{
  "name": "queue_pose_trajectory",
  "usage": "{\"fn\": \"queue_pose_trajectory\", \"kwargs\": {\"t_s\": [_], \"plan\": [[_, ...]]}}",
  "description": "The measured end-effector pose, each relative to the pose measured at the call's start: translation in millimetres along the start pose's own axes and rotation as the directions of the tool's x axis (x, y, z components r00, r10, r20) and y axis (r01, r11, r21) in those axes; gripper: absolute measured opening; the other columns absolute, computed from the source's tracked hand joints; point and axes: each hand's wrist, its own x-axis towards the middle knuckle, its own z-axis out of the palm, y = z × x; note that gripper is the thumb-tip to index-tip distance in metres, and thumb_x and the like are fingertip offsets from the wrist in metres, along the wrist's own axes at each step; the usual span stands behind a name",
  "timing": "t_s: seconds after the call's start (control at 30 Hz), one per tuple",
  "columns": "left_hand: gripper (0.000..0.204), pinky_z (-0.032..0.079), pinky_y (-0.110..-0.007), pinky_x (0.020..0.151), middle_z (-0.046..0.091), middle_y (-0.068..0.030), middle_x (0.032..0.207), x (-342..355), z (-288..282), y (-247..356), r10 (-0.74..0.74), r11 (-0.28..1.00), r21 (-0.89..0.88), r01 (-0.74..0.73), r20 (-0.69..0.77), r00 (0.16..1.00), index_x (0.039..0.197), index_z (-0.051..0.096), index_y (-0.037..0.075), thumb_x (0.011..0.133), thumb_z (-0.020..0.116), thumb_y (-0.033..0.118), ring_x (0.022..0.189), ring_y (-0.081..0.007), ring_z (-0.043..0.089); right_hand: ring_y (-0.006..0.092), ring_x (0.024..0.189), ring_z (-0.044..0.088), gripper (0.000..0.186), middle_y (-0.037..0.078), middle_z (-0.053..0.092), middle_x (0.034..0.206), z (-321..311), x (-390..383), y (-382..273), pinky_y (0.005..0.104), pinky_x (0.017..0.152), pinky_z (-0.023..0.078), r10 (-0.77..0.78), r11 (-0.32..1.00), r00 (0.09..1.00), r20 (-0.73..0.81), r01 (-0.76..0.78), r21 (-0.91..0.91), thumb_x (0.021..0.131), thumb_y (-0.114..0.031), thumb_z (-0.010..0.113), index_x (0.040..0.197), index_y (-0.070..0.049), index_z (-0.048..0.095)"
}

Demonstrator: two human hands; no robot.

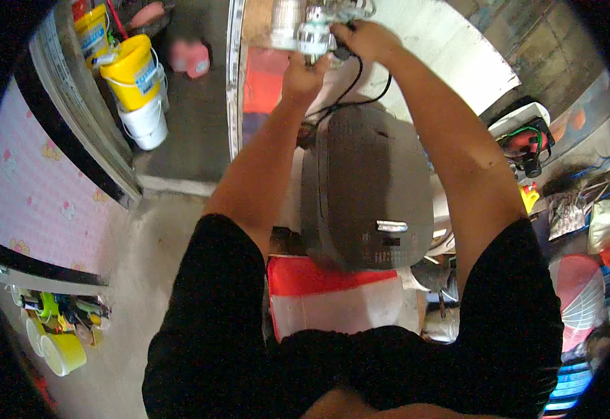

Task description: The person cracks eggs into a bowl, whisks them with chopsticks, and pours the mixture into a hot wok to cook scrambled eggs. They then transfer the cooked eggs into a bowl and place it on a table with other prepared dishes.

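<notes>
At the far side of the work surface, my left hand is closed around the near end of a shiny clear-and-white object, whose kind I cannot make out. My right hand reaches in from the right. Its fingers are curled on the dark end of a black power cord, beside that object. The cord loops down toward a large grey-brown rice cooker with a rounded lid, a small display and a silvery button. The cooker stands between my forearms, nearer to me than my hands.
Yellow and white buckets stand stacked at the far left, past a door frame. A white panel lies beyond my right forearm. An opened device with wires is at the right. Red-and-white sheeting lies in front of the cooker.
</notes>
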Motion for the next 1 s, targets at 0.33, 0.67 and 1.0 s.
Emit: {"fn": "queue_pose_trajectory", "kwargs": {"t_s": [0.33,0.67,1.0], "plan": [[0.032,0.047,-0.033,0.069,0.065,-0.006,0.083,-8,4,14,-0.071,0.972,0.227,0.066,0.013,0.997,0.101,0.06,0.001,0.088,0.064,0.03,0.075,-0.016,0.058,0.0355,0.082,0.064,0.058,0.023,0.066,0.085,-7,-10,5,0.0433,0.075,0.048,0.124,0.94,0.985,0.116,-0.154,0.305,0.084,-0.055,0.049,0.088,-0.001,0.068],[0.037,0.049,-0.04,0.074,0.065,-0.0167,0.098,17,-10,-6,0.115,0.988,0.107,-0.115,0.012,0.993,0.114,0.057,0.003,0.086,0.067,0.025,0.082,-0.0247,0.061,0.0336,0.076,0.065,0.05,0.019,0.068,0.081,-29,-66,-3,0.042,0.071,0.049,0.126,0.92,0.975,-0.183,-0.046,0.388,0.08,-0.049,0.053,0.085,-0.002,0.07],[0.039,0.044,-0.039,0.097,0.051,-0.0125,0.124,6,-86,-87,0.582,0.303,0.35,-0.886,0.669,0.463,0.118,0.059,0.011,0.081,0.063,0.0,0.119,-0.0283,0.049,0.0334,0.103,0.056,0.035,0.017,0.061,0.107,-60,-273,-75,0.0468,0.083,0.046,-0.744,0.546,0.617,-0.258,0.783,0.298,0.078,-0.032,0.065,0.1,-0.006,0.065]]}}
